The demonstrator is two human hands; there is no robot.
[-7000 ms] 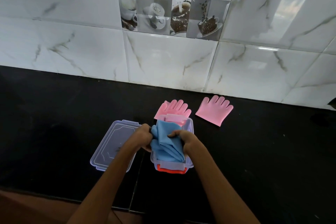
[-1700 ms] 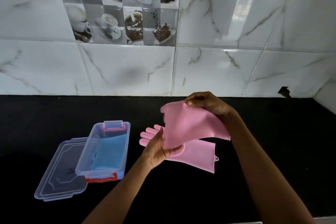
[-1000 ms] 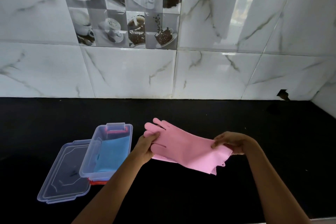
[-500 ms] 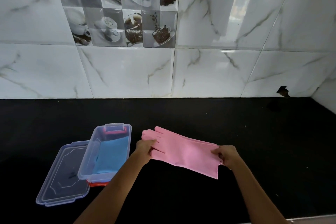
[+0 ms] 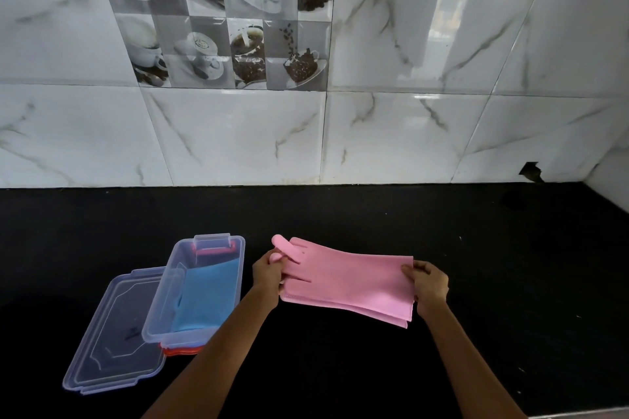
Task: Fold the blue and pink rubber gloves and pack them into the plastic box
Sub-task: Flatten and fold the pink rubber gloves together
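Two pink rubber gloves (image 5: pixel 350 279) lie stacked one on the other, stretched flat between my hands just above the black counter. My left hand (image 5: pixel 269 274) pinches their finger ends. My right hand (image 5: pixel 427 284) grips the cuff ends. The clear plastic box (image 5: pixel 160 316) with red clips stands to the left, and the folded blue gloves (image 5: pixel 207 294) lie inside it.
The clear lid (image 5: pixel 112 337) lies flat left of the box, partly under it. The black counter (image 5: pixel 374 221) runs back to a white marble-tiled wall (image 5: pixel 238 139). The counter's front edge shows at the lower right.
Both pink gloves were gathered into one stack and drawn out flat between my hands. Over the last half second the stack has hardly moved.
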